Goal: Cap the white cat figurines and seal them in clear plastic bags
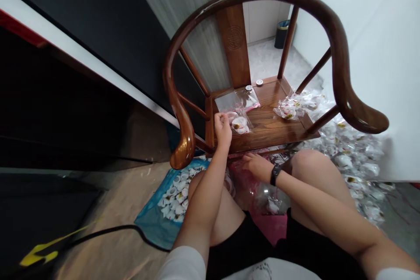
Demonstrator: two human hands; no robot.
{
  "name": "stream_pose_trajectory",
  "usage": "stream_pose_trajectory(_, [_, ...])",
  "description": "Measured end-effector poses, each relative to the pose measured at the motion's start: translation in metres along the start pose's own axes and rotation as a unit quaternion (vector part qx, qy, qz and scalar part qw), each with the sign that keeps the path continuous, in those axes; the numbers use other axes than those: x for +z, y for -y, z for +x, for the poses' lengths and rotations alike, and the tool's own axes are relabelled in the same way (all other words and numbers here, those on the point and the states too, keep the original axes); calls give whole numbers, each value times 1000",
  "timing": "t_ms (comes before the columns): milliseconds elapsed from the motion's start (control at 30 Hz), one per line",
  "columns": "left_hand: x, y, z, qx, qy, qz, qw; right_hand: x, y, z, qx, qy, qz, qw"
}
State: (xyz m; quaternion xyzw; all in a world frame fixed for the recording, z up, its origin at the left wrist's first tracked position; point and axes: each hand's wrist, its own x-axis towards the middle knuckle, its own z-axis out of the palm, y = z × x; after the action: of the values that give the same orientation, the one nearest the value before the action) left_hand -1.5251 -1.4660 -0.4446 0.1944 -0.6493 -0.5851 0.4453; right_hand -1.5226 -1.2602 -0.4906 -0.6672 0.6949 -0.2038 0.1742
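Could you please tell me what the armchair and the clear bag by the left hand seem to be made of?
The armchair looks like solid wood, stained reddish-brown and varnished: grain shows on the seat and the curved rail shines. The clear bag looks like thin plastic film, see-through with glare on its surface; the exact plastic cannot be told.

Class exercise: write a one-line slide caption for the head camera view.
Left hand pinching a clear plastic bag on a wooden armchair seat, right hand over pink-and-clear bags between the knees.

Left hand (222, 129) — whatever it pinches hidden from view.
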Motion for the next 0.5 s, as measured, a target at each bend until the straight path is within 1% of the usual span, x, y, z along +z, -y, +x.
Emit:
stream_pose_trajectory(67, [1,1,-1,-16,2,-1,1000,11,4,5,-4,36,-48,998])
stream_pose_trajectory(100, [1,1,-1,-21,0,4,1000,12,5,5,-2,46,-53,998])
stream_pose_trajectory(167, [1,-1,-2,-24,-7,17,1000,5,5,2,8,55,-46,997])
stream_pose_trajectory(233, [1,-3,-4,-17,-6,33,999,-15,2,-4,20,31,-34,999])
stream_pose_trajectory(267, [0,-6,-5,-9,-1,42,999,-27,-1,-8,29,0,-22,999])
stream_pose_trajectory(300, [0,-8,-6,1,7,49,999,-40,-4,-12,42,-47,-1,998])
stream_pose_trajectory(333, [-1,-10,-8,14,18,55,998,-53,-7,-16,63,-112,33,991])
stream_pose_trajectory(367, [-1,-13,-10,25,31,56,998,-65,-10,-19,89,-187,76,975])
stream_pose_trajectory(433, [-1,-17,-16,35,56,48,997,-83,-16,-23,128,-319,160,925])
stream_pose_trajectory(467, [0,-19,-19,31,70,41,996,-89,-17,-23,134,-362,191,902])
stream_pose_trajectory(500, [1,-21,-22,23,83,34,996,-93,-19,-22,131,-387,216,887])
